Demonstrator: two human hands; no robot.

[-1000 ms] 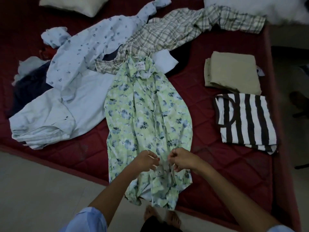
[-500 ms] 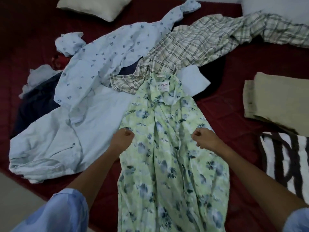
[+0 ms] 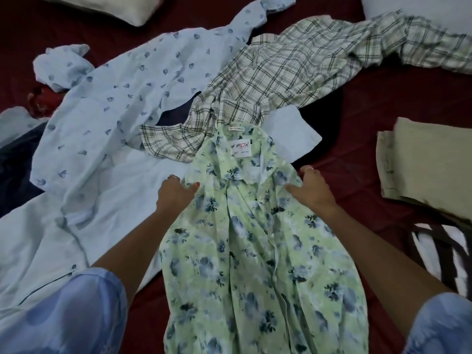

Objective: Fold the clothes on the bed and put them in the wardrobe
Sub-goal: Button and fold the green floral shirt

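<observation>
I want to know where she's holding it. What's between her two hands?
In the head view, the floral shirt's collar and label lie between the left hand and right hand.

A pale green shirt with a blue and dark floral print fills the lower centre of the frame, its white neck label printed with red and dark lettering. Above it lies a cream shirt checked in dark lines. At upper left is a light blue shirt dotted with darker blue leaves. The bed is deep maroon. At right lie folded beige cloth and a black-and-white striped garment.
</observation>
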